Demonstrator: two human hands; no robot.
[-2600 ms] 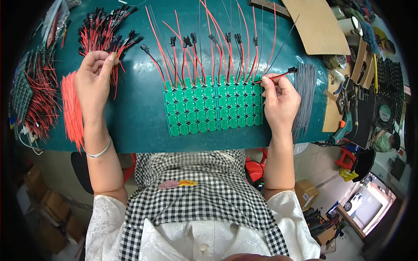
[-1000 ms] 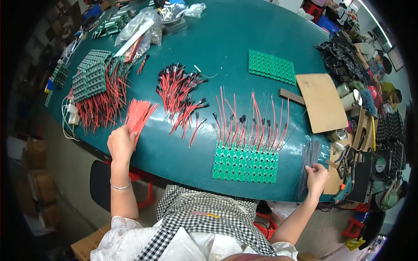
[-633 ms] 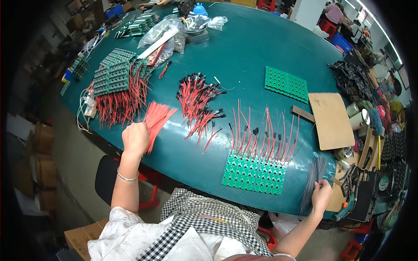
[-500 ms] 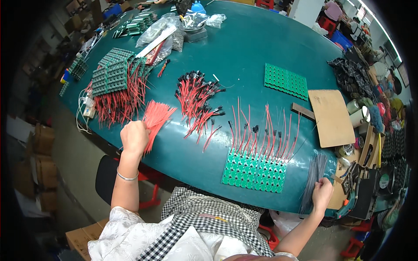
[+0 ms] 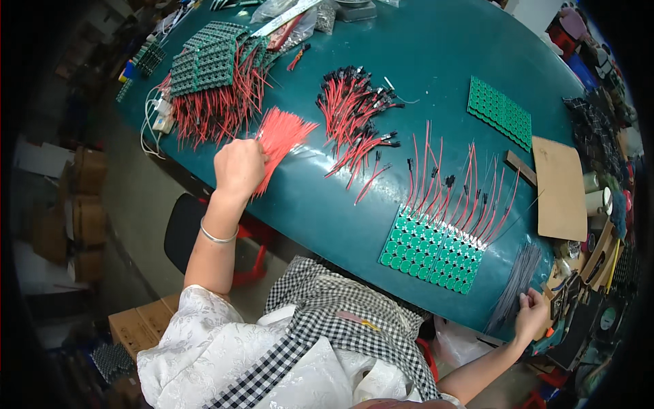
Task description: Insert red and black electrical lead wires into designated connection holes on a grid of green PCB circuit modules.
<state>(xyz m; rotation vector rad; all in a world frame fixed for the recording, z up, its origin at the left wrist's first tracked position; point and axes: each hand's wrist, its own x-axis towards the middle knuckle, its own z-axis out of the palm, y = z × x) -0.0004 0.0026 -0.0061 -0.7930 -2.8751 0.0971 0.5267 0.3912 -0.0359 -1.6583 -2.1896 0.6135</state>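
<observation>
My left hand (image 5: 240, 167) is closed at the near side of a fanned bundle of red wires (image 5: 285, 136), its curled fingers gripping at their edge. Over at the right end of the table, my right hand (image 5: 531, 317) has its fingers bent in at the lower end of a bundle of dark grey wires (image 5: 518, 276). How many wires either hand grips is hidden. Between the hands lies a green circuit board panel (image 5: 430, 251) of round pads, with red wires (image 5: 470, 194) with black connectors standing out from its far edge.
Red wires with black connectors (image 5: 354, 109) lie mid-table. Wired panels (image 5: 204, 68) are stacked at the far left beside a white power strip (image 5: 163, 117). Another green panel (image 5: 499, 112) lies far right, near a cardboard sheet (image 5: 560, 187) and a dark bar (image 5: 520, 168).
The view has shifted, so the table's contents sit further right and higher. My left hand stays at the red wires and my right at the grey ones, its fingers slightly looser.
</observation>
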